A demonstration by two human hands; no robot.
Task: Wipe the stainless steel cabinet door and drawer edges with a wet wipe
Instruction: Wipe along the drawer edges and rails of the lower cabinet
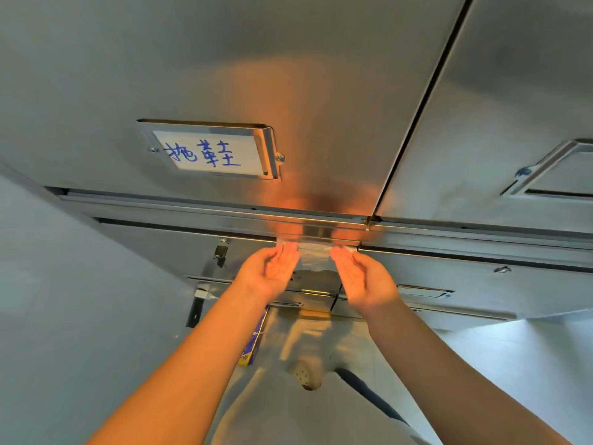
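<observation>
The left hand [272,268] presses one end of the wipe [314,252] and the right hand [362,277] the other, fingers straight, on the drawer edge [224,236] under the door [224,59]. Wiping looks partway; I can't tell which parts are clean.

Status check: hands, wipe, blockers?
Left hand and right hand press wet wipe on drawer edge. Wipe stretched between them. Latch hangs left, clear of hands.
</observation>
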